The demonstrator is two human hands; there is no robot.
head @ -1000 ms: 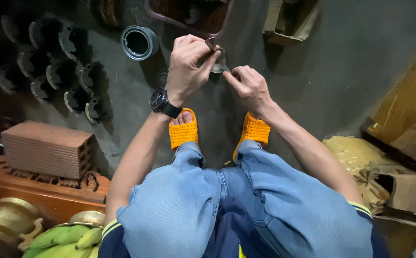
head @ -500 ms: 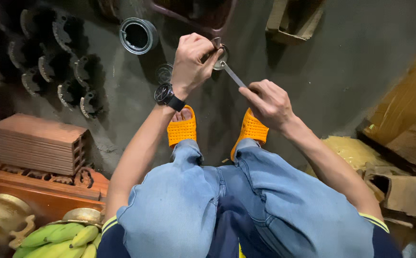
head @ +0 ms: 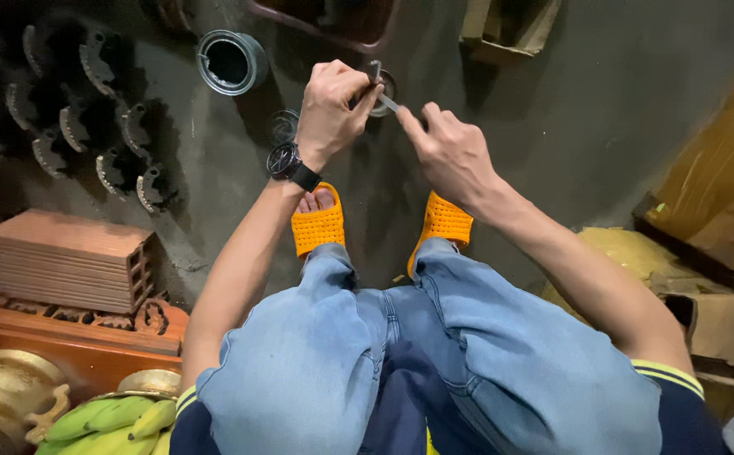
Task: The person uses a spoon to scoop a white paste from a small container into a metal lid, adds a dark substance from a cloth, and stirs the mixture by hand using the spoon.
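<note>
My left hand (head: 333,105), with a black wristwatch (head: 287,162) on the wrist, is closed around a small round metal part (head: 381,84) held above the dark floor. My right hand (head: 449,152) pinches a thin metal tool (head: 388,103), a flat wrench or rod, whose tip meets that part. Both hands are in front of my knees, above my orange sandals (head: 318,221). The part is mostly hidden by my left fingers.
Several dark toothed metal pieces (head: 80,126) lie on the floor at left beside a round metal ring (head: 232,61). A ribbed brick (head: 68,259) rests on a carved wooden stand (head: 89,337). Green bananas (head: 110,419) and a brass pot (head: 5,400) sit lower left; cardboard (head: 720,194) at right.
My right hand swung outward with the tool half a second ago and has now come back close to my left hand. The left hand keeps its hold on the part.
</note>
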